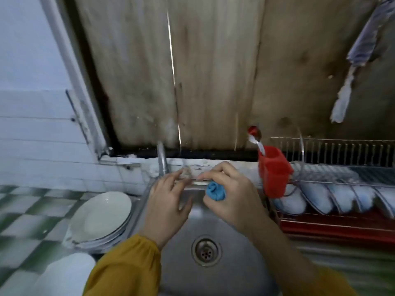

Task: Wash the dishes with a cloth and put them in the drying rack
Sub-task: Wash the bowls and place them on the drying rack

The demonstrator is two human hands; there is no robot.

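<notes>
Both my hands hover over the steel sink (233, 272). My right hand (230, 193) grips a bunched blue cloth (215, 190) in its fingers. My left hand (168, 199) is beside it, fingers loosely spread and holding nothing, close to the tap (162, 159). A stack of white plates (100, 216) sits on the counter left of the sink. The wire drying rack (333, 159) stands on the right with several white plates (316, 197) upright in it.
A red utensil cup (273, 169) holding a spoon hangs on the rack's left end. A red tray (337, 227) lies under the rack. Another white dish (64, 274) sits at the bottom left on the green checked counter (25, 214). A wooden board backs the sink.
</notes>
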